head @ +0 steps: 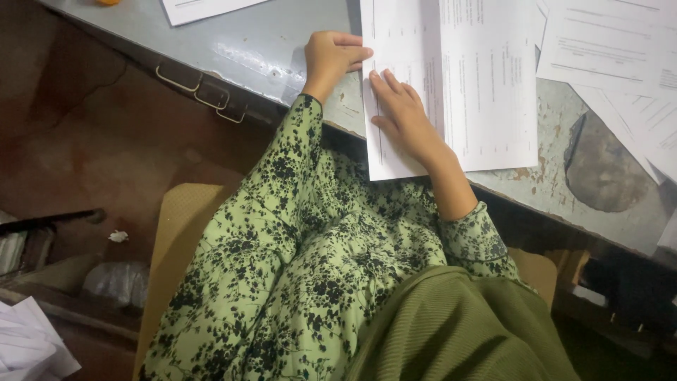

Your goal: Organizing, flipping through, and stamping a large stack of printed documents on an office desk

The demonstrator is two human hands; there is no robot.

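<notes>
The person is sitting at a grey metal desk with worn paint, and both hands are working on one large white printed sheet that is lying near the desk edge, its lower left corner hanging a little over that edge. The left hand is resting at the left edge of the sheet, the fingers curled and the fingertips pressing down on the paper border; it is not pinching anything that I can see, only pressing. The right hand is lying flat on the left part of the sheet, the fingers stretched and close together, palm down. A vertical line is running along the sheet just beside this hand, so it looks to me like a fold that is being flattened, though I cannot be sure. To do this well, I think the left fingertips should be holding the edge firmly so the sheet is not sliding, while the flat hand is moving along the line with even pressure, from one end to the other. The overhanging corner could bend if the pressure is coming too near the desk edge. More white papers are lying at the right, some overlapping, and another paper is at the top.
</notes>
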